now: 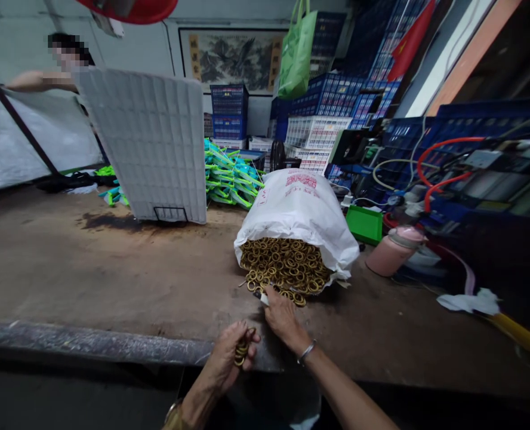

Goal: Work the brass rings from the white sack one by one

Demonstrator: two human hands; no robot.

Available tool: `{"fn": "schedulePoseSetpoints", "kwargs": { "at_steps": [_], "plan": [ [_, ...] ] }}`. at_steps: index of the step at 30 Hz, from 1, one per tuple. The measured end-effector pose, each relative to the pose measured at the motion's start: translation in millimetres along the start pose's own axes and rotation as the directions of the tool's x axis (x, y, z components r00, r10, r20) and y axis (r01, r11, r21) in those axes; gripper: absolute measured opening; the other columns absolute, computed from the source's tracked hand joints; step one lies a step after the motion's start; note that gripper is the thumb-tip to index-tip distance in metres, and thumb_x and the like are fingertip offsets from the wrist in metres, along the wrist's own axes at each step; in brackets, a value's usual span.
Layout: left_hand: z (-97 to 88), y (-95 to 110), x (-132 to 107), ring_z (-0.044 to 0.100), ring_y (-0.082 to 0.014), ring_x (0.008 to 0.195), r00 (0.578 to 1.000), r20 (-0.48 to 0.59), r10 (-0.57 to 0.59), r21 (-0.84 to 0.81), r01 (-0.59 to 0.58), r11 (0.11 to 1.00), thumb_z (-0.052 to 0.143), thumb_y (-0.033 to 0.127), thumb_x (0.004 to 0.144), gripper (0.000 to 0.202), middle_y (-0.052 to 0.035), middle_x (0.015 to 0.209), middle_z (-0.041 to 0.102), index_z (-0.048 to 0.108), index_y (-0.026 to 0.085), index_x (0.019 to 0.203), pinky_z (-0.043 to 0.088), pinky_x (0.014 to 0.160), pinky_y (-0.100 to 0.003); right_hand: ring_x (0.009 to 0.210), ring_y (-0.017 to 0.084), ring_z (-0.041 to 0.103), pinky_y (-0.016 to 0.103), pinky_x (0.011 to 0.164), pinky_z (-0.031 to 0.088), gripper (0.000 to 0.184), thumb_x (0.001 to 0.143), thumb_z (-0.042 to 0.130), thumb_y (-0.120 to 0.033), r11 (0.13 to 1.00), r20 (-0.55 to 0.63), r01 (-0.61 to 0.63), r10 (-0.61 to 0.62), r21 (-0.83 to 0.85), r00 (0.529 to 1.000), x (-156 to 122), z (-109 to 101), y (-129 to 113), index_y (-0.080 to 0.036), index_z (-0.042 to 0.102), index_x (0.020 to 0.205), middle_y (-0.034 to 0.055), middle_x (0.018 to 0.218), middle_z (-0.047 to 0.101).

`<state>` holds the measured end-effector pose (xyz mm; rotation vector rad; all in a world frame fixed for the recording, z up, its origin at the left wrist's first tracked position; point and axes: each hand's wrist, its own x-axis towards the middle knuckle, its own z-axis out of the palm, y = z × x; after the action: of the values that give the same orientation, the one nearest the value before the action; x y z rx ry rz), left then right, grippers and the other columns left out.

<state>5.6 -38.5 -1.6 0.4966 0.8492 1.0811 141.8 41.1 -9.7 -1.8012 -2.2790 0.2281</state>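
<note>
My left hand (227,355) is at the table's front edge, its fingers curled around several brass-coloured rings (241,352). To the right, my right hand (283,316) is closed on a small white-and-black tool (263,298); its exact kind is too small to tell. The fingertips are right beside loose rings that spill from a white woven sack (301,206). The sack lies on its side, mouth facing me, with a heap of the same rings (287,263) inside. Red printing marks its upper side.
On the brown table (113,280) stands a white ribbed panel (153,143), with bright green and blue plastic pieces (231,176) behind it. A green tray (364,224) and pink bottle (394,249) are right of the sack. Another person (68,63) is at the back left.
</note>
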Motion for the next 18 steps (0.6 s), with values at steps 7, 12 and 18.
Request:
{"fn": "schedulePoseSetpoints", "kwargs": {
  "at_steps": [7, 12, 18],
  "plan": [
    [-14.2, -1.5, -1.5, 0.050, -0.0086, 0.047, 0.998, -0.053, -0.032, -0.130, 0.025, 0.991, 0.064, 0.042, 0.067, 0.030, -0.0017, 0.064, 0.059, 0.054, 0.016, 0.077, 0.029, 0.035, -0.015, 0.082, 0.018, 0.058, 0.027, 0.065, 0.032, 0.028, 0.081, 0.034, -0.008, 0.994, 0.045, -0.003, 0.008, -0.107, 0.999, 17.0, 14.0, -11.3, -0.021, 0.051, 0.099, 0.0062, 0.094, 0.062],
    [-21.2, 2.5, -5.1, 0.053, -0.0086, 0.049, 0.994, -0.025, -0.109, -0.313, 0.095, 0.945, 0.072, 0.037, 0.061, 0.029, -0.0016, 0.060, 0.059, 0.055, 0.014, 0.062, 0.029, 0.037, -0.014, 0.078, 0.018, 0.058, 0.028, 0.064, 0.035, 0.032, 0.082, 0.029, -0.005, 0.988, 0.025, 0.013, -0.010, -0.154, 1.000, 18.2, 15.8, -14.8, -0.022, 0.051, 0.098, 0.0061, 0.095, 0.059],
    [-37.5, -12.4, 11.3, 0.058, -0.0122, 0.051, 0.977, -0.110, -0.184, -0.386, 0.129, 0.914, 0.080, 0.029, 0.049, 0.033, -0.0036, 0.059, 0.062, 0.051, 0.013, 0.051, 0.031, 0.036, -0.014, 0.086, 0.020, 0.056, 0.031, 0.072, 0.038, 0.039, 0.078, 0.030, -0.003, 0.989, 0.040, 0.022, -0.017, -0.144, 0.999, 6.7, 14.1, -14.0, -0.022, 0.050, 0.105, 0.0078, 0.108, 0.053]
  ]
}}
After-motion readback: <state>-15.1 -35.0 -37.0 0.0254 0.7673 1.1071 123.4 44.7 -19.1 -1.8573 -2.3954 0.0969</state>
